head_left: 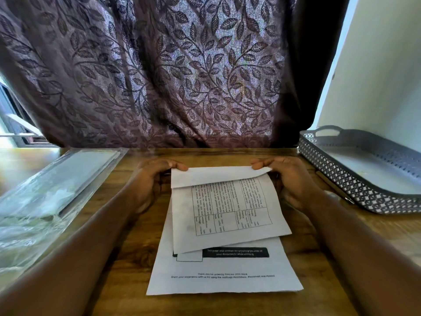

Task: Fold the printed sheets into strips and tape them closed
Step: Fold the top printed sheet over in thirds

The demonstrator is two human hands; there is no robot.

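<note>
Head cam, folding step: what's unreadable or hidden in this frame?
Head view only:
- top sheet: table print too small and blurred to read.
- lower sheet: far half hidden under the top sheet.
- left hand and right hand: fingers hidden behind the flap they pinch.
- plastic packet: contents blurred, cut by the left edge.
- grey tray: cut by the right edge.

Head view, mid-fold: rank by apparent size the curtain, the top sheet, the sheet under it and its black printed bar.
1. curtain
2. lower sheet, partly covered and nearer the camera
3. top sheet, far edge folded over; possibly the same paper size, so 2 and 3 are unsure
4. black printed bar
</note>
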